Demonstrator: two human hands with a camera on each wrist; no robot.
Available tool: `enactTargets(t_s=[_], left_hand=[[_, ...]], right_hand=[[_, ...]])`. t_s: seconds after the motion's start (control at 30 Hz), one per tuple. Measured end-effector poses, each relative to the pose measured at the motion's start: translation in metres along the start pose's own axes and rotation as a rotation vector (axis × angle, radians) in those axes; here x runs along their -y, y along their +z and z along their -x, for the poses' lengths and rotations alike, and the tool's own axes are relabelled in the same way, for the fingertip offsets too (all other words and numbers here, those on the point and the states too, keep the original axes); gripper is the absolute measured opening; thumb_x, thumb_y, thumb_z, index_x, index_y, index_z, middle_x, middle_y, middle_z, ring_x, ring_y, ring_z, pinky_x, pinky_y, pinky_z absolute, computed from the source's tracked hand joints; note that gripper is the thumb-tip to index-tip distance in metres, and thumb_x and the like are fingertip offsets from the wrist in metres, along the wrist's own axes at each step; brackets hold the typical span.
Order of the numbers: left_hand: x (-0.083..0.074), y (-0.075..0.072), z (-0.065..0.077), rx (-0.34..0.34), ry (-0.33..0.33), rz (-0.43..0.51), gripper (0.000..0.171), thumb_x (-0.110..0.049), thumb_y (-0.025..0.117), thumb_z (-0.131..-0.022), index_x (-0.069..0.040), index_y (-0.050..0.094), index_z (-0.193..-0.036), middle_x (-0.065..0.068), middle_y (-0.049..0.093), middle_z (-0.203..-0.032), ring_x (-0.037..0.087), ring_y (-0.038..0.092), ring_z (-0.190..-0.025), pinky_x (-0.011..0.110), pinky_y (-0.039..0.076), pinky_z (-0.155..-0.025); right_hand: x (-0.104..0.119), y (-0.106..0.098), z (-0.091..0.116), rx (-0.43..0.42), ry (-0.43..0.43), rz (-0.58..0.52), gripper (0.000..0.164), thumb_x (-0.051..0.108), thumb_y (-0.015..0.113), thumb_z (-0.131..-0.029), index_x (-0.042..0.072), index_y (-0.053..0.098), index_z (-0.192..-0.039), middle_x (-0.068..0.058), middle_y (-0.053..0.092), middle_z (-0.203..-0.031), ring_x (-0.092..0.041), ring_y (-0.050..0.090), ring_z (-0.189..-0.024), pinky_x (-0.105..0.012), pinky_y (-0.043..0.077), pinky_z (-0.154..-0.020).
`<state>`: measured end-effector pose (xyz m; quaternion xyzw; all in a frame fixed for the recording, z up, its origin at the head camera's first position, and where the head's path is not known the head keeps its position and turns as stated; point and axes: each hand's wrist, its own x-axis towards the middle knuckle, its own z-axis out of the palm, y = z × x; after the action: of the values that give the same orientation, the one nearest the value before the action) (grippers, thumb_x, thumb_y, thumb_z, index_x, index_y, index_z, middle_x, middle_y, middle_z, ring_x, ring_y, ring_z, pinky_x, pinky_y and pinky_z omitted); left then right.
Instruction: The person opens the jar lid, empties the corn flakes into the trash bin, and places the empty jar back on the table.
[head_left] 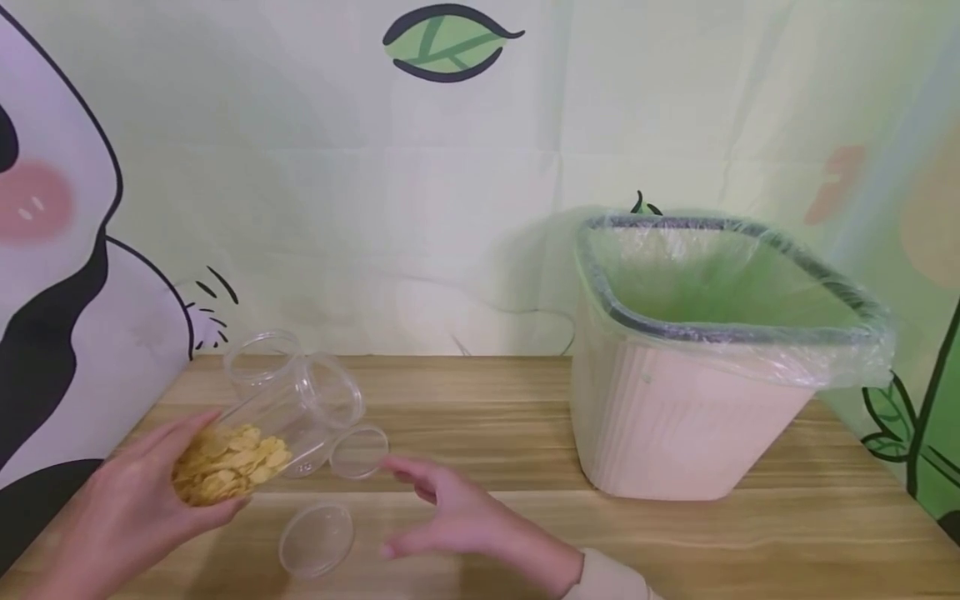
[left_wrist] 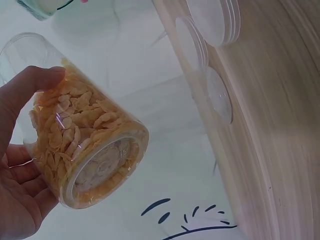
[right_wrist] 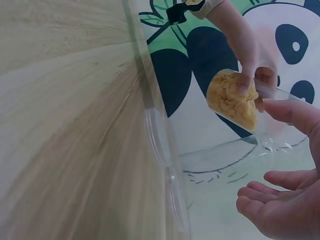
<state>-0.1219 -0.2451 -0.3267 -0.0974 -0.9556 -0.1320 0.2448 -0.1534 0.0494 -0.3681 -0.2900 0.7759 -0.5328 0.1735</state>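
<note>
My left hand (head_left: pixel 142 492) grips a clear plastic jar (left_wrist: pixel 90 125) partly filled with yellow corn flakes (head_left: pixel 232 462). The jar is tilted, its base toward my palm and its mouth pointing away to the upper right in the head view. Behind it stands clear empty plasticware, including a round rim (head_left: pixel 262 354); overlapping transparent walls hide how many jars there are. My right hand (head_left: pixel 457 512) hovers over the table with thumb and fingers spread, holding nothing. Near its fingertips lies a clear round lid (head_left: pixel 360 452), and another clear lid (head_left: pixel 317 540) lies closer to me.
A pale pink bin (head_left: pixel 675 425) lined with a clear bag stands on the right of the wooden table (head_left: pixel 480 417). Behind the table hangs a light green cloth backdrop (head_left: pixel 337 208) with panda and leaf drawings.
</note>
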Motion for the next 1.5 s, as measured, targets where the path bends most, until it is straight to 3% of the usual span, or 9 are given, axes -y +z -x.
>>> enactTargets(t_s=[0.37,0.57,1.07,1.3,1.5], left_hand=[[-0.008,0.0,-0.005,-0.036,0.005,-0.009,0.091,-0.031,0.088,-0.043,-0.002,0.051,-0.121,0.025,0.056,-0.112,0.046,0.054,-0.09,0.056,0.042,-0.064],[-0.014,-0.002,-0.011,-0.082,0.061,0.004,0.09,-0.028,0.088,-0.042,0.0,0.053,-0.119,0.026,0.058,-0.108,0.044,0.056,-0.088,0.055,0.044,-0.064],[-0.036,-0.006,-0.024,-0.124,0.148,0.077,0.086,-0.024,0.087,-0.044,-0.002,0.053,-0.12,0.021,0.059,-0.108,0.038,0.058,-0.087,0.052,0.047,-0.065],[-0.046,-0.008,-0.031,-0.113,0.156,0.096,0.087,-0.025,0.088,-0.045,-0.001,0.053,-0.121,0.019,0.059,-0.106,0.034,0.058,-0.087,0.05,0.05,-0.066],[-0.054,-0.012,-0.036,-0.115,0.166,0.096,0.087,-0.026,0.088,-0.047,-0.004,0.052,-0.123,0.019,0.058,-0.109,0.034,0.058,-0.088,0.05,0.049,-0.065]], right_hand=[[0.007,-0.028,0.026,-0.036,-0.014,-0.128,0.08,0.009,0.076,-0.07,0.012,0.036,-0.139,-0.002,0.038,-0.141,-0.019,0.033,-0.131,-0.028,0.025,-0.107],[0.011,-0.04,0.041,-0.054,-0.058,-0.15,0.078,0.009,0.075,-0.072,0.008,0.036,-0.139,-0.008,0.038,-0.141,-0.021,0.033,-0.131,-0.025,0.027,-0.106],[0.024,-0.069,0.078,-0.106,-0.175,-0.105,0.074,0.009,0.073,-0.075,0.003,0.035,-0.138,-0.013,0.04,-0.139,-0.026,0.035,-0.13,-0.022,0.029,-0.104],[0.033,-0.085,0.097,-0.162,-0.235,-0.062,0.076,0.007,0.073,-0.074,0.004,0.034,-0.139,-0.013,0.039,-0.14,-0.015,0.036,-0.129,-0.019,0.028,-0.103],[0.038,-0.097,0.11,-0.192,-0.345,-0.036,0.076,-0.001,0.071,-0.073,-0.001,0.032,-0.139,-0.019,0.039,-0.139,-0.011,0.037,-0.128,-0.02,0.028,-0.103]])
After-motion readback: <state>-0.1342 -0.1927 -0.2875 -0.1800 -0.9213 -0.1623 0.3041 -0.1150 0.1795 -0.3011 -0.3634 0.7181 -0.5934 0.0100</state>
